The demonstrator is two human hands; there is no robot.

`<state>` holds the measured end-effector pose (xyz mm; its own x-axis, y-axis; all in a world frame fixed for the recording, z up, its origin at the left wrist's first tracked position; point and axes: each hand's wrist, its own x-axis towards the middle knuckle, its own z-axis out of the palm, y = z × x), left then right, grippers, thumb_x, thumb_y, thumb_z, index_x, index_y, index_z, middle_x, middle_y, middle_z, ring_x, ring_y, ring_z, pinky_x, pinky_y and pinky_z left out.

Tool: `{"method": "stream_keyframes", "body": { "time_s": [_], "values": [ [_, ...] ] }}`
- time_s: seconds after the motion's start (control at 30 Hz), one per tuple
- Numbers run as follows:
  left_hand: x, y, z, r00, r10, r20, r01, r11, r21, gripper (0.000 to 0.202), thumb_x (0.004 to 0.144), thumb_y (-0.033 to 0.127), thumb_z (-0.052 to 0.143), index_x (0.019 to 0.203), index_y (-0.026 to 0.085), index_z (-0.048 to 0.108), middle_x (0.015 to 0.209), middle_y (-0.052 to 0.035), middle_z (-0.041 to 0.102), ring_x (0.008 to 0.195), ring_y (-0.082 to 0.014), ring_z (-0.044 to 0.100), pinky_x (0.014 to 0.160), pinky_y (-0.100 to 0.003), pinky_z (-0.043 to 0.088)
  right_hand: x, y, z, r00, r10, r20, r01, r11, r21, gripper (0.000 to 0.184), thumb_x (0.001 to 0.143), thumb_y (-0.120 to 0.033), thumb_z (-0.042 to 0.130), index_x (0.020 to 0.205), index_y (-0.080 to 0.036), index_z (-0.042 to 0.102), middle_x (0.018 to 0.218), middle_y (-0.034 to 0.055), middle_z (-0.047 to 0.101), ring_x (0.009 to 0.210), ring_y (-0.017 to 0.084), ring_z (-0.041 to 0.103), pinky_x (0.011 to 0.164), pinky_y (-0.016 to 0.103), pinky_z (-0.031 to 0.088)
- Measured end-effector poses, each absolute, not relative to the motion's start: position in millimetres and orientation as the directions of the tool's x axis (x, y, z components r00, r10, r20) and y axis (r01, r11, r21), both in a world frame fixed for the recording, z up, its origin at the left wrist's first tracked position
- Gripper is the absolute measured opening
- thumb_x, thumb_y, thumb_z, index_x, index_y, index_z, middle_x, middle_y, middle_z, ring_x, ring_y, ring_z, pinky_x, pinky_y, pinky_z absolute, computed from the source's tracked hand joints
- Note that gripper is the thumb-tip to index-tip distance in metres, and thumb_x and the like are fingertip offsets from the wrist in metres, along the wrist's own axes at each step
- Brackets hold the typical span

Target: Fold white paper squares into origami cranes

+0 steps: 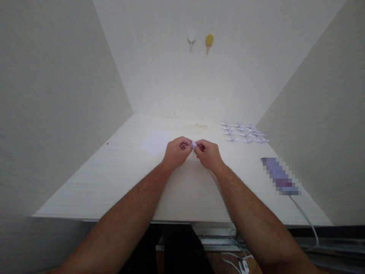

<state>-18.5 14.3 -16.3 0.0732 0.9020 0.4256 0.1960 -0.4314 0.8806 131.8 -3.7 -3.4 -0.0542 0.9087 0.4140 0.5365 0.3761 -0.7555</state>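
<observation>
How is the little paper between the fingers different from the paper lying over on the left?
The folded paper is small, while the flat sheet looks much bigger. The folded paper is bunched into a narrow shape; the flat sheet is spread out. The left hand and right hand pinch the folded paper, but the flat sheet lies on the table. Both look pale.
</observation>
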Motion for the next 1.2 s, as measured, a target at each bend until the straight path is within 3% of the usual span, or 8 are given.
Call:
{"method": "stream_keyframes", "body": {
  "time_s": [0.23,0.53,0.67,0.8,0.97,1.2],
  "values": [
    [-19,15,-17,0.086,0.913,0.400,0.250,-0.408,0.878,0.018,0.073,0.032,0.069,0.083,0.018,0.068,0.082,-0.0038,0.073,0.075,-0.0159,0.068,0.071,-0.027,0.053,134,-2,-5,-0.057,0.878,0.476,0.642,0.397,-0.655,0.018,0.085,-0.031,0.055,0.077,-0.018,0.065,0.068,0.0016,0.063,0.062,0.013,0.056,0.058,0.025,0.042],
    [-20,14,-14,0.109,0.931,0.349,0.225,-0.365,0.903,0.021,0.074,0.036,0.068,0.076,0.016,0.066,0.072,-0.0038,0.070,0.063,-0.0129,0.062,0.060,-0.024,0.048,140,1,-5,-0.082,0.921,0.380,0.625,0.344,-0.700,0.024,0.085,-0.037,0.056,0.074,-0.018,0.064,0.066,0.0005,0.056,0.061,0.012,0.055,0.056,0.024,0.045],
    [-21,16,-12,0.149,0.945,0.293,0.112,-0.310,0.944,0.020,0.075,0.034,0.067,0.074,0.014,0.061,0.070,-0.0048,0.069,0.064,-0.0139,0.065,0.064,-0.026,0.052,141,1,-3,-0.095,0.958,0.272,0.526,0.280,-0.803,0.024,0.084,-0.038,0.056,0.071,-0.017,0.060,0.060,-0.0018,0.055,0.053,0.011,0.054,0.051,0.023,0.046],
    [-23,18,-12,0.219,0.961,0.167,-0.078,-0.153,0.985,0.018,0.075,0.028,0.067,0.075,0.014,0.056,0.069,-0.0047,0.068,0.063,-0.0154,0.067,0.066,-0.031,0.056,143,1,0,-0.189,0.973,0.132,0.302,0.186,-0.935,0.019,0.083,-0.033,0.056,0.072,-0.018,0.055,0.059,-0.0010,0.060,0.051,0.012,0.059,0.049,0.023,0.049],
    [-23,17,-7,0.263,0.961,0.087,-0.207,-0.032,0.978,0.021,0.070,0.026,0.070,0.076,0.014,0.053,0.067,-0.0024,0.066,0.063,-0.0150,0.068,0.069,-0.034,0.057,146,1,2,-0.254,0.962,0.101,0.184,0.150,-0.971,0.017,0.081,-0.032,0.057,0.072,-0.017,0.054,0.054,-0.0022,0.060,0.048,0.010,0.058,0.048,0.022,0.048],
    [-26,15,-7,0.264,0.953,0.151,-0.130,-0.120,0.984,0.028,0.067,0.029,0.077,0.082,0.012,0.062,0.072,-0.0053,0.069,0.065,-0.0137,0.066,0.070,-0.032,0.055,148,-3,6,-0.278,0.946,0.168,0.378,0.269,-0.886,0.028,0.086,-0.042,0.055,0.075,-0.016,0.058,0.050,-0.0020,0.058,0.042,0.008,0.051,0.041,0.018,0.035]
  ]
}}
